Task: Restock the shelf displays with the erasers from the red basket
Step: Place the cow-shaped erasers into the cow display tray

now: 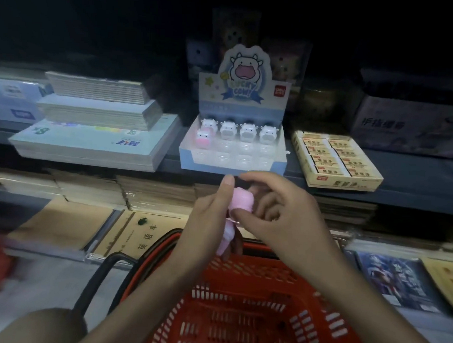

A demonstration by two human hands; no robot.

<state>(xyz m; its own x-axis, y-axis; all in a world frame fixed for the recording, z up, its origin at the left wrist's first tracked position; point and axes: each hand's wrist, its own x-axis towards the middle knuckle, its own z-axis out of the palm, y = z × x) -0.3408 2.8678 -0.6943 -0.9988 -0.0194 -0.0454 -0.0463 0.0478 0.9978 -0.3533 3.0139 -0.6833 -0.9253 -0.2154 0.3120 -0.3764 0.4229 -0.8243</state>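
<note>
Hands: the left hand (210, 212) grips the lower pink eraser (226, 238) in curled fingers, its thumb raised against the upper pink eraser (241, 201). The right hand (283, 208) pinches that upper eraser between thumb and forefinger.
Position: both hands meet above the red basket (240, 279), just below the front of the cow display box (232, 166) on the shelf (415, 197).
Step in hand: judged to be the transfer of one eraser from the left hand to the right, ready for placing.
Next move: calls for a reach up and forward to an unfilled well, with the eraser set upright and facing front, probably beside the pink cow (202, 138).
Cow display box: four white cows (247, 131) fill the back row and the pink cow stands before the leftmost. The remaining clear wells are unfilled.
Red basket: no erasers can be made out on the visible mesh floor, and the hands hide its far end.
Yellow eraser box (336, 158): near the display's right side, filled with sleeved block erasers in two columns.
</note>
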